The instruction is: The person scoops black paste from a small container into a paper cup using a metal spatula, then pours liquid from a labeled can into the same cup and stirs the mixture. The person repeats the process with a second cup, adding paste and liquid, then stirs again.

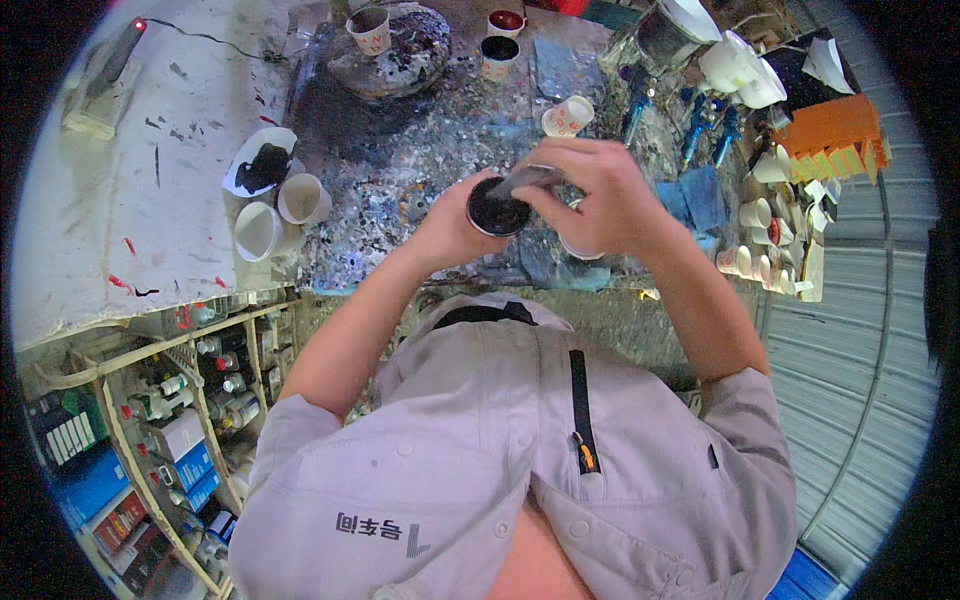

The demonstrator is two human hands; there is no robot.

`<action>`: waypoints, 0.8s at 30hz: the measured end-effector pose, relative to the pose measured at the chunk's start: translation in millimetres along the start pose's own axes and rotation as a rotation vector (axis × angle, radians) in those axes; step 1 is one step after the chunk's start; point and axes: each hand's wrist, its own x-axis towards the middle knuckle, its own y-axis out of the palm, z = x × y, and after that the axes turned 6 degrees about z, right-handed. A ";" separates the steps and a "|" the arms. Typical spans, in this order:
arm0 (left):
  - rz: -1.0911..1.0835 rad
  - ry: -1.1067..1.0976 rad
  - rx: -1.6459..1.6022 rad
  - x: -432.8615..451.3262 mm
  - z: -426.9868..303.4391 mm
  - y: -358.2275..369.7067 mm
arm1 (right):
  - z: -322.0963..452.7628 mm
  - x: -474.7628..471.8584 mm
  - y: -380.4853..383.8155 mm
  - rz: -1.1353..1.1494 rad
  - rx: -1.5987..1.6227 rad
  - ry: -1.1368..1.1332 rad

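Note:
My left hand (pixel 459 229) grips a cup of black liquid, likely paint (pixel 496 214), from its left side, above a paint-spattered worktop (pixel 367 202). In my right hand (pixel 600 191) is a thin grey stirring tool (pixel 534 178), blurred, its lower end at the black liquid. Partly hidden beneath that hand stands a white cup (pixel 581 247). Just beyond my right fingers, a printed paper cup (pixel 568 117) leans or lies on its side; which one I cannot tell. Farther back are a printed cup with black contents (pixel 499 58) and a cup with dark red contents (pixel 505 24).
Two white cups (pixel 304 198) and a black-smeared white piece (pixel 261 162) sit at left. A paint-crusted round stand (pixel 390 56) bears a cup (pixel 369 31). Blue-handled spray guns (pixel 699 127) hang at right near blue cloths (pixel 701 199). Shelves of bottles (pixel 172 405) lie below left.

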 end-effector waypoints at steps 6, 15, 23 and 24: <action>-0.021 -0.033 -0.083 0.4 -9.5 -4.4 | -17.8 -5.3 -4.4 0.025 0.073 0.163; -0.261 0.032 -0.004 5.3 -22.7 -0.6 | -57.5 -23.0 16.8 -0.450 1.071 0.817; -0.373 -0.003 0.100 10.9 -28.4 3.9 | -73.4 -35.5 -5.5 -0.509 1.099 0.788; -0.378 0.016 0.099 13.2 -28.4 7.0 | -73.2 -36.6 -5.5 -0.450 1.112 0.783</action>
